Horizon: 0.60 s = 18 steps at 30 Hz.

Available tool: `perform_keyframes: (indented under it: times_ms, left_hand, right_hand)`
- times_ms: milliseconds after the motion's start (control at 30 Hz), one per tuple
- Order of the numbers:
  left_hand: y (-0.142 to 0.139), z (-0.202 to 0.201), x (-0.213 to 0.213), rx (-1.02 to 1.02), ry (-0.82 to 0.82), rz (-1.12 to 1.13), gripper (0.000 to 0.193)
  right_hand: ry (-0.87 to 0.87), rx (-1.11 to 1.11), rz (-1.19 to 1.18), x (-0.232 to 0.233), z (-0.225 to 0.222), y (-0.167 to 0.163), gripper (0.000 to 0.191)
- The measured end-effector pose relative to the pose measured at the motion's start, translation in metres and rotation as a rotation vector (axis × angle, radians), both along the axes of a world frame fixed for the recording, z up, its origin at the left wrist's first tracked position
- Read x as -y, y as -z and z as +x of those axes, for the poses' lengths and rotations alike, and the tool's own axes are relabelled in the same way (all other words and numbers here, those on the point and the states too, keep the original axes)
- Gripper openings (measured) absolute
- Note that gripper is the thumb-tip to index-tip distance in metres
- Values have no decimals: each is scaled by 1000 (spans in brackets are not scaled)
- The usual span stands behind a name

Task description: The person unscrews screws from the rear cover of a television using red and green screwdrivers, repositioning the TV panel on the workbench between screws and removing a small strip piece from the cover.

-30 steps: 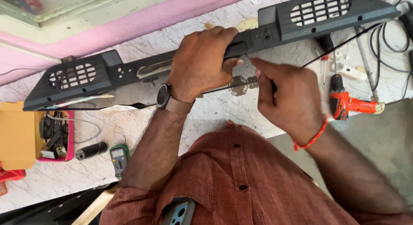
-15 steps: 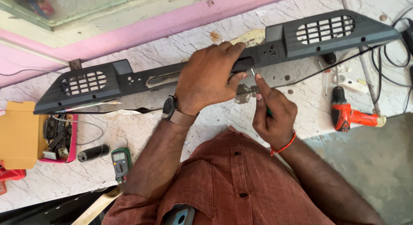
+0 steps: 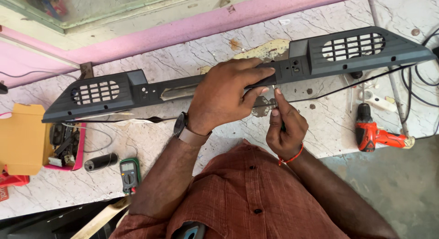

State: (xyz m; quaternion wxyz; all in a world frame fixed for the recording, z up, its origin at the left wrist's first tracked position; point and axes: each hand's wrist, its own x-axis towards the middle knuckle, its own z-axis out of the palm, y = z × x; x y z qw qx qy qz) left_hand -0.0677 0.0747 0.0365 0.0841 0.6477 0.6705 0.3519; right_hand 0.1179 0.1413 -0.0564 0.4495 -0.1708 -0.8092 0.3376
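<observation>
Head camera looks down on your left hand (image 3: pixel 227 98), which lies palm-down with fingers spread over the middle of a long black plastic panel with grilled openings at both ends (image 3: pixel 137 89). Just right of it, your right hand (image 3: pixel 285 125) pinches a thin metal screwdriver shaft (image 3: pixel 275 98), tip up against the panel's lower edge. Well right of your right hand, a red cordless drill (image 3: pixel 376 133) lies on the cracked white marble bench (image 3: pixel 329 120). Left of your left forearm sits a green multimeter (image 3: pixel 129 174).

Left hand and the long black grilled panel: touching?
Touching. The head view shows the left hand lying flat across the middle of the long black panel, its fingers spread over the top edge.
</observation>
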Motion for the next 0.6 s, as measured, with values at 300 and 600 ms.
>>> perform_keyframes:
  times_ms: [300, 600]
  left_hand:
    - [-8, 4, 0, -20, -12, -30, 40]
    - [-7, 4, -5, -1, -39, 2, 38]
  right_hand:
    - [20, 497, 39, -5, 21, -94, 48]
    - [1, 318, 157, -6, 11, -46, 59]
